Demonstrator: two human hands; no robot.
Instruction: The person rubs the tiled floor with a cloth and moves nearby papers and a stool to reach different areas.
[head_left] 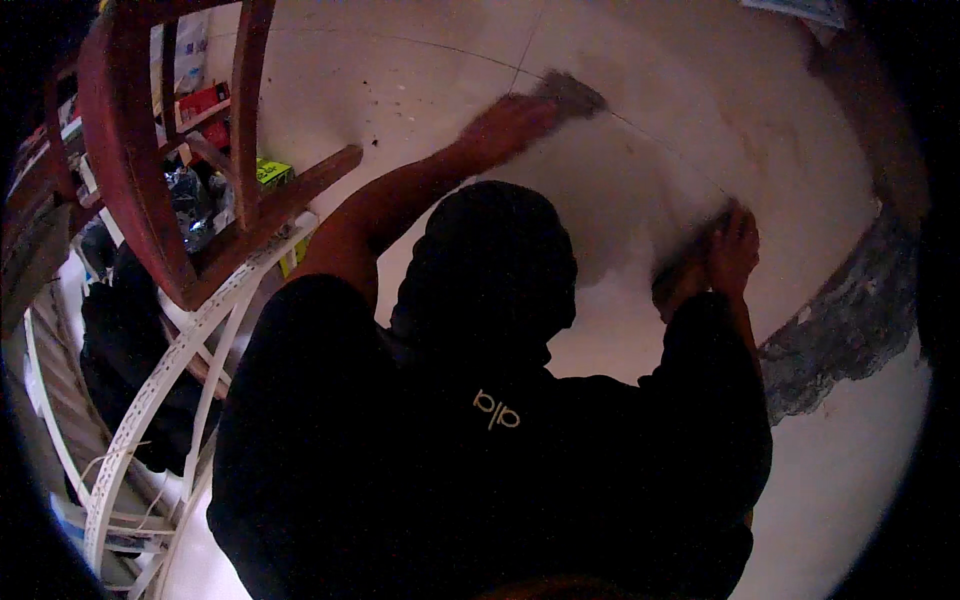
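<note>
My left arm (375, 200) reaches forward over a pale tiled surface with thin seams. At its end, my left hand (515, 125), smeared by motion, closes on a dark grey pad-like thing (575, 95) that seems to press on the tiles. My right hand (735, 250) is at the right, with fingers stretched out. It touches or lies beside a dark brown, flat-looking shape (683, 262); I cannot make out what that is. Grey smudges show on the surface between the hands. A rounded black shape (490, 260) and black clothing (500, 480) hide much of the middle and lower view.
Close at the left stand a dark red wooden frame (130, 150) and a curved white rack (165, 385). Behind them are a yellow-green box (273, 172), red items (205, 103) and dark cloth (135, 350). A rough grey patch (840, 335) edges the tiles at the right.
</note>
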